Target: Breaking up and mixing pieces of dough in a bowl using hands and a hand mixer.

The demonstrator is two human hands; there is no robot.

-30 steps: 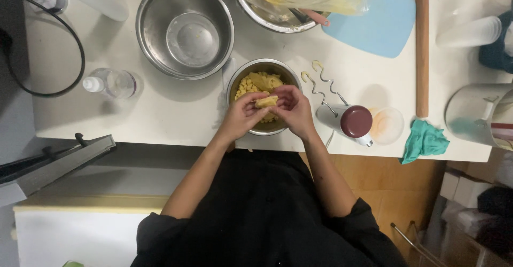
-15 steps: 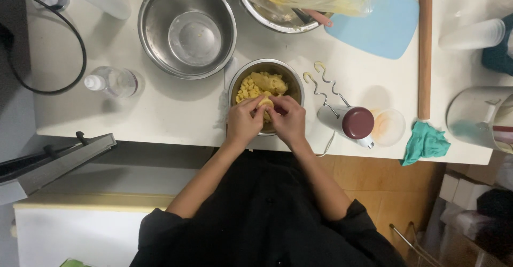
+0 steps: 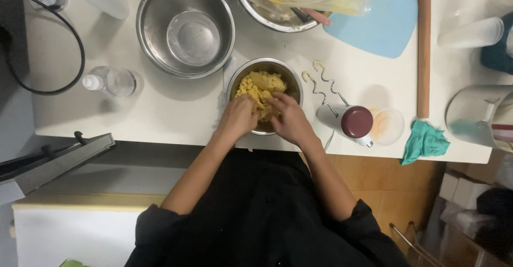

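now | left hand [image 3: 239, 118], right hand [image 3: 286, 120] pinching crumbly yellow dough [image 3: 262, 85] | round steel bowl [image 3: 288, 77]

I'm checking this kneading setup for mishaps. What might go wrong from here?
The small steel bowl sits close to the table edge; pressing by the left hand and right hand on the yellow dough might push it off. The hand mixer lies right beside the right hand, so an elbow move might knock it.
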